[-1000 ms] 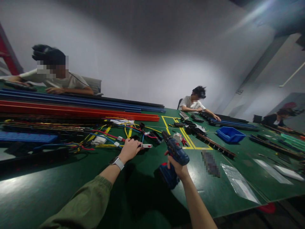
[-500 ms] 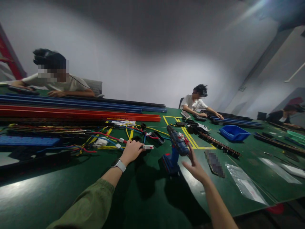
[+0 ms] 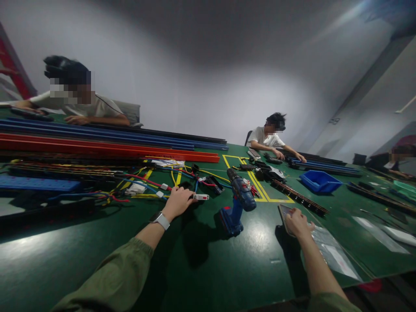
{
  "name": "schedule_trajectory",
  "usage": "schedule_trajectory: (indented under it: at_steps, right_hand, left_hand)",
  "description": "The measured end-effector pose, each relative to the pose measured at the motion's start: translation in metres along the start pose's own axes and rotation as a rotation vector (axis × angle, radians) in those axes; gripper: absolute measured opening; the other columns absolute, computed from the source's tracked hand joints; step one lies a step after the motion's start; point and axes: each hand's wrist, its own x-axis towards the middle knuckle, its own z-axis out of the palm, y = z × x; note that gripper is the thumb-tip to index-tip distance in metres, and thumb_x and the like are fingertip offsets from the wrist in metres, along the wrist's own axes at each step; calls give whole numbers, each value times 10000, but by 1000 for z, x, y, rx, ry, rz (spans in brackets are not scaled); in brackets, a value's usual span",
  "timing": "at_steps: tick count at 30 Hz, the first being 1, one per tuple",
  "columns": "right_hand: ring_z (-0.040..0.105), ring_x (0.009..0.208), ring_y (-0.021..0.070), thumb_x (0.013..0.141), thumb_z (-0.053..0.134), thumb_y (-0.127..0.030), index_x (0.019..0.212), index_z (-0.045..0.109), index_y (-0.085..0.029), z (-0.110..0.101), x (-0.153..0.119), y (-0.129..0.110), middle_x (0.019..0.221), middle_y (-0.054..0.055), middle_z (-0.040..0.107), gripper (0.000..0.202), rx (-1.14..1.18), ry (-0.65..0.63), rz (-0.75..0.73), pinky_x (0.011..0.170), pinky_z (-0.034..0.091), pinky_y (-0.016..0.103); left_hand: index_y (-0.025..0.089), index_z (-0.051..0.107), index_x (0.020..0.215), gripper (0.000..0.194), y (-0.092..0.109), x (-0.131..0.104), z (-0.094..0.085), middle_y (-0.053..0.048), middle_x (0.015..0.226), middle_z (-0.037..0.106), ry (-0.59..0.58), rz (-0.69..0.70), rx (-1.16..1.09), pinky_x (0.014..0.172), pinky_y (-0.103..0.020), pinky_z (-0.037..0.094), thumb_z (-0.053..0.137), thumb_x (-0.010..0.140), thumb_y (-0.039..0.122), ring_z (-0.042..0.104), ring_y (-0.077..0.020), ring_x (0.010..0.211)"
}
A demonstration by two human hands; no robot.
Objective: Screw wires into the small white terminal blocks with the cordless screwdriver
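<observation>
My left hand, with a watch on the wrist, is closed at the near end of the wiring. A small white rectangular part with a red mark juts out from its fingertips; its exact kind does not show. To the right, my right hand is closed over a phone, covering much of its screen. Between the hands a blue and black cordless drill stands upright on its battery, touched by neither. Red, blue and yellow wires with white connectors lie left of my left hand.
Orange rails and blue rails run along the left back. A blue bin, a dark slotted strip and a clear plastic bag lie to the right. Several people sit around the green table.
My right hand has moved right from beside the drill and closed over the phone. My left hand stays at the white part. The drill still stands in place.
</observation>
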Motion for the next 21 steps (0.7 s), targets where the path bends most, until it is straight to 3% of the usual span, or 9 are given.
schedule_trajectory:
  at_steps: [2,5,6,8,11,14,17,21]
  right_hand:
    - [334,1315,508,776,489,-279,1260,505,-154,2,-9,-17,1276,323,500,501,125,-48,-8,1007,46,716]
    - [430,1323,318,732,613,-283,1362,452,-292,12,-36,-60,1397,135,501,651,298,-255,-192,1068,326,474]
    - [413,1339,303,730,664,-289,1414,397,-299,17,-48,-78,1447,118,454,734,462,-385,-274,1072,337,468]
    - [435,1324,296,720,736,-313,1446,349,-308,29,-69,-116,1472,96,432,823,750,-530,-307,1054,365,489]
    - [582,1155,300,711,774,-383,1358,486,-245,46,-88,-166,1286,118,607,722,992,-594,-215,960,452,475]
    - [666,934,267,757,726,-454,1263,578,-214,57,-89,-195,1015,88,712,579,1014,-589,-186,845,502,412]
    - [622,635,196,808,660,-478,1215,606,-179,59,-83,-207,676,13,664,508,889,-496,-203,680,490,335]
    - [532,491,157,843,603,-465,1151,610,-157,52,-86,-217,525,-30,572,436,828,-527,-223,563,424,283]
  left_hand:
    - [294,663,1097,364,0,0,0,-71,995,689,2,3,4,889,-432,294,450,915,526,544,-260,949]
    - [298,661,1102,360,1,1,0,-64,993,689,-4,5,12,889,-429,292,449,917,523,543,-259,950]
    - [298,661,1103,361,1,1,0,-64,992,689,-5,3,16,891,-429,291,449,917,523,543,-260,951]
    - [299,661,1108,365,1,1,0,-64,987,689,-8,-2,20,892,-431,289,445,918,526,543,-260,950]
    - [305,659,1114,367,0,1,1,-62,981,689,-8,2,17,886,-431,289,440,920,527,546,-257,938]
    - [302,661,1107,362,0,1,1,-64,975,690,-3,4,17,876,-428,291,441,921,521,548,-256,929]
    - [299,665,1097,359,0,0,0,-66,975,690,10,8,19,878,-428,289,438,924,516,548,-256,933]
    - [302,670,1071,348,1,-1,-1,-54,981,691,36,15,13,877,-429,287,439,925,516,544,-253,931]
